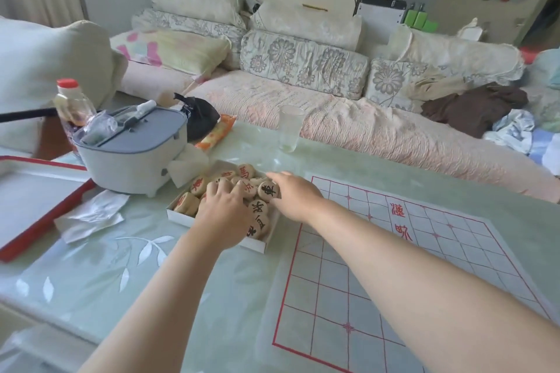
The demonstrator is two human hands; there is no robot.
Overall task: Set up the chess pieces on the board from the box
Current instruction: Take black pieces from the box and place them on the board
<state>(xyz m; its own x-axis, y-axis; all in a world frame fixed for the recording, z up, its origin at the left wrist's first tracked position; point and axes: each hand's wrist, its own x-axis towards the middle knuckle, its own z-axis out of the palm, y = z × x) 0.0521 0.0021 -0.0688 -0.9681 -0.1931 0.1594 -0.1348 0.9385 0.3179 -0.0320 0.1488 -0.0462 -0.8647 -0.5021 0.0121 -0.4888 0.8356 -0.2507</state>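
A shallow white box (181,218) sits left of the board and holds several round wooden chess pieces (198,185) marked with red or black characters. The board (394,254), a white sheet with a red grid and red characters, lies flat on the table with no pieces on it. My left hand (224,206) is down in the box, its fingers curled over the pile and hiding what they touch. My right hand (295,194) reaches in from the board side, and its fingertips pinch a tilted black-marked piece (268,191) at the box's right edge.
A grey-lidded white container (130,148) stands just behind the box, with a bottle (71,103) and a black bag (200,118) near it. A clear plastic cup (289,127) stands at the table's far edge. A red-rimmed tray (45,215) and crumpled plastic (91,215) lie left. A sofa runs behind.
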